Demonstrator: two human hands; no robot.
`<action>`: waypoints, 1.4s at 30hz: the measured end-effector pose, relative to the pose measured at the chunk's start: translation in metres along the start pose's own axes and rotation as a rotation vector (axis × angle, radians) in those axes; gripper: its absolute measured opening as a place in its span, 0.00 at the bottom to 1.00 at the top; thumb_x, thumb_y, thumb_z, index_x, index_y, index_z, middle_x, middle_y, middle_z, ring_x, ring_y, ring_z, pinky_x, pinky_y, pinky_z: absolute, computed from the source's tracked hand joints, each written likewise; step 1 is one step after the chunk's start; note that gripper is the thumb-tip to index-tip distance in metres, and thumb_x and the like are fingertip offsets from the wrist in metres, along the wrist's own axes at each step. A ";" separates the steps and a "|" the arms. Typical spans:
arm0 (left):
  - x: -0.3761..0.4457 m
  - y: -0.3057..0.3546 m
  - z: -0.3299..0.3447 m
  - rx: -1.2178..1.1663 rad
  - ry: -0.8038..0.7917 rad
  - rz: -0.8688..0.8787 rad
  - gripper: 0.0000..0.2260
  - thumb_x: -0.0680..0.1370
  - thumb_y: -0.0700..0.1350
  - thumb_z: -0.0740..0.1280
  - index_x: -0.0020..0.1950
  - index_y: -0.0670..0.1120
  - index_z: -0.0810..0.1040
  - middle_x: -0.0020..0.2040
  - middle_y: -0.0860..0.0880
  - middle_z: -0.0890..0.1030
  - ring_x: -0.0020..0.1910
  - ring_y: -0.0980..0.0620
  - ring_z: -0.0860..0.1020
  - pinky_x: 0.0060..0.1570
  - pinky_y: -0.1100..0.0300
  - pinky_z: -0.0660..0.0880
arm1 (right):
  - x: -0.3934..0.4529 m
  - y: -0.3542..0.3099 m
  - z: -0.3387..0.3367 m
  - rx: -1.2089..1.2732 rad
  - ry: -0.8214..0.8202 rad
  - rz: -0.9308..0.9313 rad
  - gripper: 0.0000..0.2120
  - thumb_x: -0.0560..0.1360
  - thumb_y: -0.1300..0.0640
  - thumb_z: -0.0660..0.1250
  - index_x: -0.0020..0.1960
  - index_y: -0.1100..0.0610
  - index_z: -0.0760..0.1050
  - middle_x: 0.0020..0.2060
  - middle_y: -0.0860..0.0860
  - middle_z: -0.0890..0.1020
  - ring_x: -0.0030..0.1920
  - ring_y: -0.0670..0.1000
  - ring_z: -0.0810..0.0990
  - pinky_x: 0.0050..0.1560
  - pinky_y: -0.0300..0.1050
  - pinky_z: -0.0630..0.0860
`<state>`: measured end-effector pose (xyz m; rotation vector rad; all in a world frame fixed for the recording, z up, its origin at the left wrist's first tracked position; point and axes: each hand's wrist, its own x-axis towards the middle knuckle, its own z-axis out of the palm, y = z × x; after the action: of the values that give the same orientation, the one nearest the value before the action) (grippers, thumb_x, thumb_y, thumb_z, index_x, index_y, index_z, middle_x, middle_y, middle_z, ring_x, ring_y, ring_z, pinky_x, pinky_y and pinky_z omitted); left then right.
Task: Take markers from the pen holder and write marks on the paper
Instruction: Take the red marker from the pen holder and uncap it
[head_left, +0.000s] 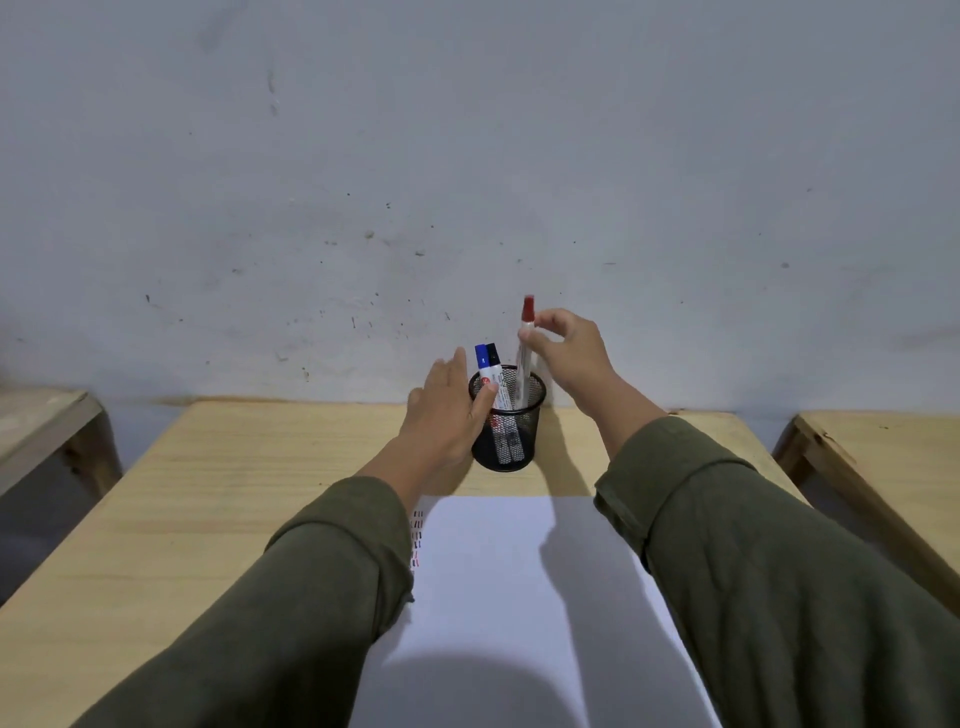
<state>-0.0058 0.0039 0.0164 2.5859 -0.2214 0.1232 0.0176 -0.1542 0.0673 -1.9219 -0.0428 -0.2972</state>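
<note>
- Head view, centre of frame: black mesh pen holder (508, 426) on the table (218, 499), near the far edge by the wall (467, 156).
- Left hand (448, 415) flat against the holder's left side, grip spread, thumb hooked over the rim; steadies rather than pinches.
- Right hand (569, 351) just right of and above the holder, grip pinching the red-capped marker (524, 353) at its upper barrel between thumb and fingertips.
- Red-capped marker upright, cap well above the rim, lower end down inside the holder; cap slightly blurred. Whether going in or coming out cannot be told.
- Contents of the holder: blue-capped marker (481, 358) and black-capped marker (493, 356) leaning side by side at the left, plus the red one at the right. No more visible through the mesh.
- White paper (498, 571) below the holder in the lower middle of the frame, partly covered by both sleeves and their shadows.
- Progress: short dashes (417, 535), dark and red, already in a column along the paper's left edge; most of the sheet blank.
- Judged left: plenty of room for more marks, with any of the three markers.
</note>
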 end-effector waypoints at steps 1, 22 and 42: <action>-0.001 0.003 -0.007 -0.011 0.050 0.014 0.30 0.80 0.58 0.48 0.77 0.44 0.46 0.78 0.43 0.53 0.78 0.47 0.48 0.74 0.44 0.51 | 0.000 -0.009 -0.006 0.033 0.034 -0.018 0.06 0.75 0.56 0.68 0.50 0.57 0.76 0.51 0.52 0.80 0.55 0.51 0.77 0.58 0.47 0.72; -0.101 0.041 -0.084 -0.558 0.345 0.153 0.06 0.77 0.39 0.63 0.52 0.44 0.79 0.45 0.51 0.82 0.43 0.58 0.76 0.39 0.81 0.66 | -0.141 -0.045 -0.015 -0.012 -0.130 -0.080 0.09 0.73 0.50 0.70 0.52 0.51 0.78 0.41 0.57 0.82 0.41 0.52 0.78 0.42 0.44 0.72; -0.124 0.031 -0.071 -0.764 0.286 0.021 0.08 0.78 0.50 0.62 0.51 0.49 0.78 0.50 0.48 0.83 0.49 0.50 0.79 0.50 0.59 0.73 | -0.168 -0.067 0.007 0.643 -0.180 0.143 0.04 0.76 0.55 0.67 0.48 0.55 0.77 0.29 0.50 0.79 0.26 0.47 0.74 0.28 0.36 0.71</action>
<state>-0.1360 0.0310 0.0763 1.7824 -0.1495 0.3398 -0.1550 -0.1041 0.0882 -1.2979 -0.1059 -0.0037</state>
